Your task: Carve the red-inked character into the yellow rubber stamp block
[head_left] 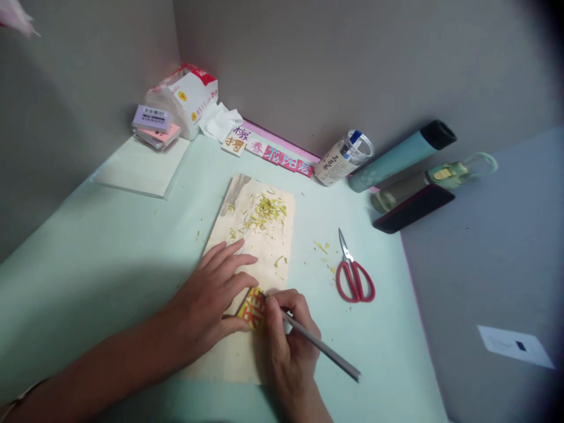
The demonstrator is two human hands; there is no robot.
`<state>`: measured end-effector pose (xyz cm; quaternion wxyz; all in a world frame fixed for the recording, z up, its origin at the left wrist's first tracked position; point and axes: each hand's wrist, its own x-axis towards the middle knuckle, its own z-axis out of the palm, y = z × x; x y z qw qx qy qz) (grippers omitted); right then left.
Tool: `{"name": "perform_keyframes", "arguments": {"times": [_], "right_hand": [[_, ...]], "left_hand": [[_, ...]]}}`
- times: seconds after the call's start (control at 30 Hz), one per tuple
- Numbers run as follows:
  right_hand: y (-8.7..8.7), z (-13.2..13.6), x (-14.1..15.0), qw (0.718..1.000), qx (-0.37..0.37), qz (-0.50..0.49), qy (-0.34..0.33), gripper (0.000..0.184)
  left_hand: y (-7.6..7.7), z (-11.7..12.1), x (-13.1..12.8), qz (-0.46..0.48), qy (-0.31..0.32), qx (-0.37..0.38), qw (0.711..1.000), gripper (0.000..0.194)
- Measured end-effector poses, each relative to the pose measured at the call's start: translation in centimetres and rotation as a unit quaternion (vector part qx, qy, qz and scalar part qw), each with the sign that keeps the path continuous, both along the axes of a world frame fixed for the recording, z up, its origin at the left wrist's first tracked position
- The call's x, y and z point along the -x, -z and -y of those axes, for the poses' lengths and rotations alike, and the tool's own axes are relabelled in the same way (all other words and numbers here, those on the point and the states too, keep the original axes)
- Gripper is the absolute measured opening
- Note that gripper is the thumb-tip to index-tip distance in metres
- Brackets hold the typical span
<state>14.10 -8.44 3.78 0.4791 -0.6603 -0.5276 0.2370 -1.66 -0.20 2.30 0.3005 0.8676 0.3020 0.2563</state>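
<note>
My left hand [211,294] lies flat, fingers spread, on a pale wooden board [259,235] and presses down a small yellow block with a red carved character [252,311]. My right hand [286,341] grips a thin grey carving knife [321,348] like a pen, its tip touching the top edge of the yellow block. Yellow-green shavings [264,211] lie scattered over the far half of the board.
Red-handled scissors [355,276] lie right of the board. Along the back wall are carved colourful character blocks [268,151], a tissue pack [187,97], stacked small boxes [154,126], a clear sheet [141,167], a jar [346,157], a teal tube [400,155], a green bottle [423,182], a dark phone [414,208].
</note>
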Motion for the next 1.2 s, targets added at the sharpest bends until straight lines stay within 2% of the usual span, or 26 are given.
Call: {"name": "perform_keyframes", "arguments": {"times": [0.43,0.8,1.0,1.13,1.2], "right_hand": [[-0.61,-0.15,-0.08,0.997,0.035,-0.074,-0.011,0.020],[-0.92,-0.52,-0.26,0.995,0.042,-0.092,-0.010,0.023],[-0.66,-0.70,-0.32,0.998,0.029,-0.054,-0.018,0.022],[-0.68,-0.44,-0.35,0.999,0.027,-0.039,-0.025,0.019],[-0.70,-0.25,-0.42,0.998,0.029,-0.036,-0.031,0.017]], "left_hand": [[0.15,-0.04,0.04,0.004,-0.005,0.002,1.000,0.045],[-0.01,-0.13,0.03,0.001,-0.003,-0.006,1.000,0.046],[-0.35,-0.10,-0.31,-0.012,-0.003,-0.022,1.000,0.038],[-0.37,0.25,-0.27,-0.005,-0.002,-0.025,1.000,0.046],[-0.31,0.38,0.01,0.000,0.013,-0.016,1.000,0.044]]}}
